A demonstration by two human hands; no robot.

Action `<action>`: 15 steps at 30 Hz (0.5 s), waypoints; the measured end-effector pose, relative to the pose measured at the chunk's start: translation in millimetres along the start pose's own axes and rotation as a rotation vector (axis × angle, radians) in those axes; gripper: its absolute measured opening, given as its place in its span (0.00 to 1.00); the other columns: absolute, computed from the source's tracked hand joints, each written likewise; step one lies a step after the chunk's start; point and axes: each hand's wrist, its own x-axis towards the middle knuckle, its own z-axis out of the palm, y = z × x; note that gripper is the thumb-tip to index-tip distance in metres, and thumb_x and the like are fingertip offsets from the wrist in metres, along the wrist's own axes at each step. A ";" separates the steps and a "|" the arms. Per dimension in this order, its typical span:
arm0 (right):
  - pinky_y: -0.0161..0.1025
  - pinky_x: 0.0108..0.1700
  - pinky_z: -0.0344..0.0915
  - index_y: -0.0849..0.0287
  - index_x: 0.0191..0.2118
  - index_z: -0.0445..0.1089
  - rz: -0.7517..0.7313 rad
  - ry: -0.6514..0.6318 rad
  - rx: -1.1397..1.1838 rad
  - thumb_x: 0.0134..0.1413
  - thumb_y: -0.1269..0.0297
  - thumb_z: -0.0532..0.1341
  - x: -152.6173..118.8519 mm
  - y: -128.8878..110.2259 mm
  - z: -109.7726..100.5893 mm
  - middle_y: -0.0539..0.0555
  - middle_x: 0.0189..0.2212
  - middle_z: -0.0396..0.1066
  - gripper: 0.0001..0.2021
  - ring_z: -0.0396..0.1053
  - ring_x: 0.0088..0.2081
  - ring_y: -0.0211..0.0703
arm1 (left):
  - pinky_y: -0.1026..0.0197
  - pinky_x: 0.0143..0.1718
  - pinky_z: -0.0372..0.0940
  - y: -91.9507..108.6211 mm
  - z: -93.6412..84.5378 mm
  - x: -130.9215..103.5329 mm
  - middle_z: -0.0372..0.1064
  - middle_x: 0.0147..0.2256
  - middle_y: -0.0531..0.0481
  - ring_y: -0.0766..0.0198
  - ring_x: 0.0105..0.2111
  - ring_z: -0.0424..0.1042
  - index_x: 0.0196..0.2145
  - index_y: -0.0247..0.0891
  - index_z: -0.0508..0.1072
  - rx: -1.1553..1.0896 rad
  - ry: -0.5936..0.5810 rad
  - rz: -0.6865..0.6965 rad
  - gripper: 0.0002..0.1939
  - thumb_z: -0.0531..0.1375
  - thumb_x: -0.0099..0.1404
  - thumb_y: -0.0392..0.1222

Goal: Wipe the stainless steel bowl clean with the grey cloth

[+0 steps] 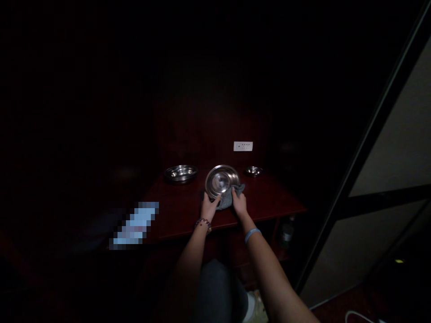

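Note:
A shiny round metal plate [220, 180] is held up at a tilt over the dark red table [188, 211], its inner face toward me. My left hand [209, 206] grips its lower left rim, thumb on the inner side. At the lower right rim, my right hand [239, 202] is closed on a grey cloth [226, 200], which is pressed against the plate. The cloth partly hides the plate's lower edge and some fingers. A stack of metal plates [181, 174] sits to the left, and a small metal bowl [253, 171] to the right.
A white power socket [243, 146] is on the back wall. Under the table's right side stands a bottle [287, 233]. A blurred-out bright patch [136, 226] shows at the left. A pale framed panel [387, 134] rises on the right. Much of the room is dark.

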 end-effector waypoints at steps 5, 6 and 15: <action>0.39 0.46 0.69 0.60 0.38 0.76 -0.011 -0.006 -0.002 0.59 0.47 0.55 -0.8 0.1 0.8 0.60 0.40 0.79 0.22 0.76 0.45 0.50 | 0.53 0.58 0.61 -0.1 -2.2 0.5 0.75 0.46 0.42 0.57 0.51 0.72 0.48 0.37 0.70 0.055 0.036 -0.040 0.21 0.65 0.57 0.39; 0.39 0.46 0.69 0.60 0.37 0.77 -0.011 -0.010 -0.004 0.59 0.47 0.55 -1.1 -0.2 0.9 0.60 0.39 0.79 0.22 0.76 0.44 0.50 | 0.53 0.58 0.60 1.4 -2.2 0.1 0.75 0.46 0.42 0.57 0.51 0.72 0.48 0.37 0.70 0.061 0.040 -0.038 0.20 0.64 0.57 0.38; 0.40 0.47 0.70 0.60 0.38 0.77 -0.011 -0.077 -0.028 0.57 0.45 0.57 -4.5 -5.5 1.2 0.58 0.38 0.79 0.22 0.76 0.44 0.50 | 0.56 0.57 0.61 9.7 -3.6 0.3 0.70 0.54 0.40 0.59 0.53 0.70 0.54 0.37 0.66 0.047 0.200 0.041 0.19 0.53 0.68 0.46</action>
